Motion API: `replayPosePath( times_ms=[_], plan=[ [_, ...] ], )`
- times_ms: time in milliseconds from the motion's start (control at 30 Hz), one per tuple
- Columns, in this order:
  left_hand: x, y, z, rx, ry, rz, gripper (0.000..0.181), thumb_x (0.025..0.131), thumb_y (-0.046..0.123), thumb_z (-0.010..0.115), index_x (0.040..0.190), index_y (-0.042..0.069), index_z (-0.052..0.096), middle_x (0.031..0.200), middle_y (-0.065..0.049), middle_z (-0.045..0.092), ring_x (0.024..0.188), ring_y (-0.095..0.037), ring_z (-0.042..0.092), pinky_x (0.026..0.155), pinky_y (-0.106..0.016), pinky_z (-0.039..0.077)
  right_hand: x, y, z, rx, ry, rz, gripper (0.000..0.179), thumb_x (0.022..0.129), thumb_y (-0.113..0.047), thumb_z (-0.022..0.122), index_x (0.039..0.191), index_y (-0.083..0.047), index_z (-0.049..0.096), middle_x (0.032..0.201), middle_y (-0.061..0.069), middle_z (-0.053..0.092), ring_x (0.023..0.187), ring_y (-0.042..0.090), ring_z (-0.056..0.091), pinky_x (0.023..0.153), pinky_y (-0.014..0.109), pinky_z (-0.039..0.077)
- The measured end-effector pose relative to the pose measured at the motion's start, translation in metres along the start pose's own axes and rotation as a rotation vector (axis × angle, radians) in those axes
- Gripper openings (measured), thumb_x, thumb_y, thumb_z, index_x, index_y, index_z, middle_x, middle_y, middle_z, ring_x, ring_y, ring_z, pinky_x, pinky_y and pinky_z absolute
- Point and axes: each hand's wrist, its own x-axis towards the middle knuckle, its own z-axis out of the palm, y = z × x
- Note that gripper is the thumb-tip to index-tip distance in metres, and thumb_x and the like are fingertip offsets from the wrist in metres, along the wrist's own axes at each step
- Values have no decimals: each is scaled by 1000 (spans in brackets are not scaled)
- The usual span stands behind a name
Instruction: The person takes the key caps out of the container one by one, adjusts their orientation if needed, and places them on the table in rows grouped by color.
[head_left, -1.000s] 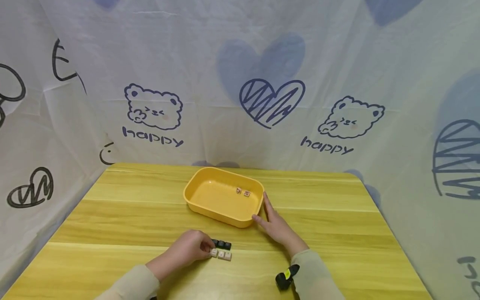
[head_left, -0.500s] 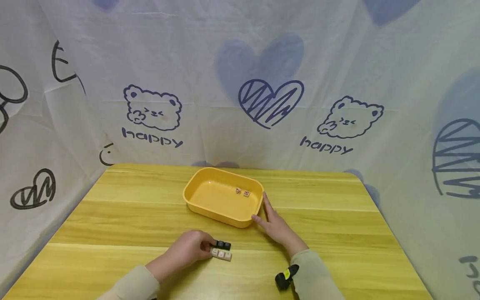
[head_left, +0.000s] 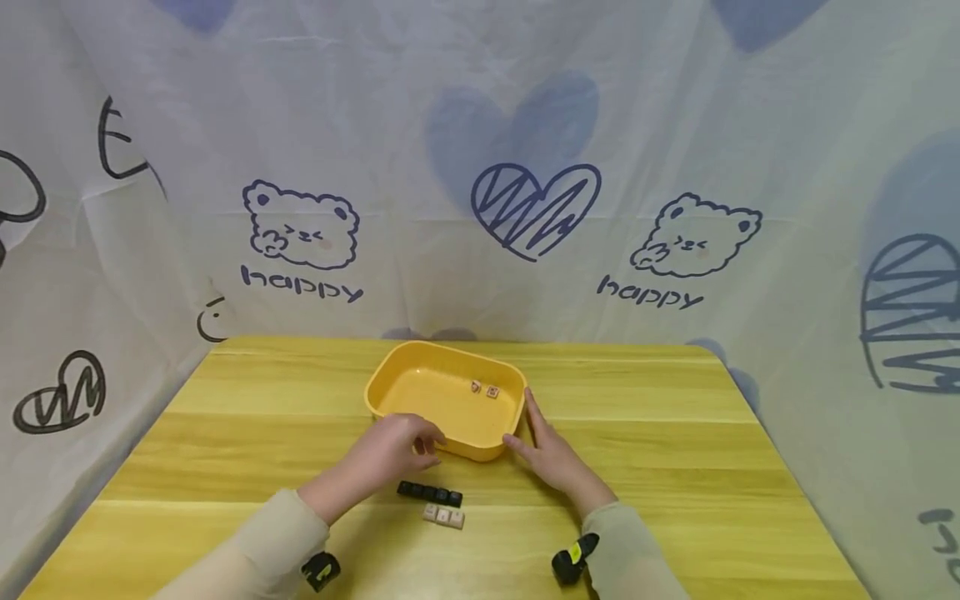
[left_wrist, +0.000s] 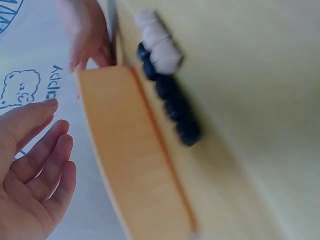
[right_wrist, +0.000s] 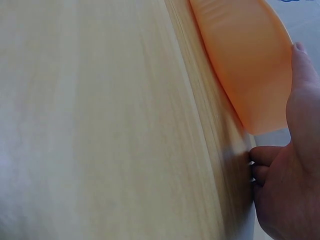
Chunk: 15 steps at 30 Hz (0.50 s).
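In the head view a yellow plastic tray (head_left: 420, 437) stands toward the back of the table, with two small patterned keycaps (head_left: 483, 389) inside. My left hand (head_left: 397, 446) hovers at the tray's front rim, thumb and index finger close together. In the left wrist view its other fingers are loosely bent; I cannot tell whether something small sits between thumb and index. My right hand (head_left: 551, 454) steadies the tray's right end, thumb at the near corner and fingers along the side. Below the tray lie a row of black keycaps (head_left: 429, 493) and three white keycaps (head_left: 443, 516).
The wooden table (head_left: 675, 500) has a light yellow grain. A white cloth (head_left: 420, 167) printed with bears and hearts hangs behind and at the sides. Black straps with devices (head_left: 570, 562) sit at both wrists.
My left hand has left the keycap rows and moved up to the tray's front rim, uncovering the left part of the black row. The right hand stays at the tray.
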Motion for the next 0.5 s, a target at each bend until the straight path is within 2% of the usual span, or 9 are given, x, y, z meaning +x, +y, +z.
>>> replayPosePath(
  times_ms=[200,500],
  plan=[
    [29,4,-13,55,-8,29,18,80,13,81,96,9,75,79,4,68,71,-12,60,67,-27,51,-2,-1,0,1,5,9,87,97,-46,56,157,-25,-4,159,15,15,143,38,18,113,55,18],
    [71,-2,-26,101,-137,51,23,83,14,79,105,8,74,90,-1,71,79,-16,64,72,-29,53,-2,-1,1,-10,13,26,87,96,-49,55,157,-27,-4,159,13,15,143,37,19,113,54,19]
  ],
)
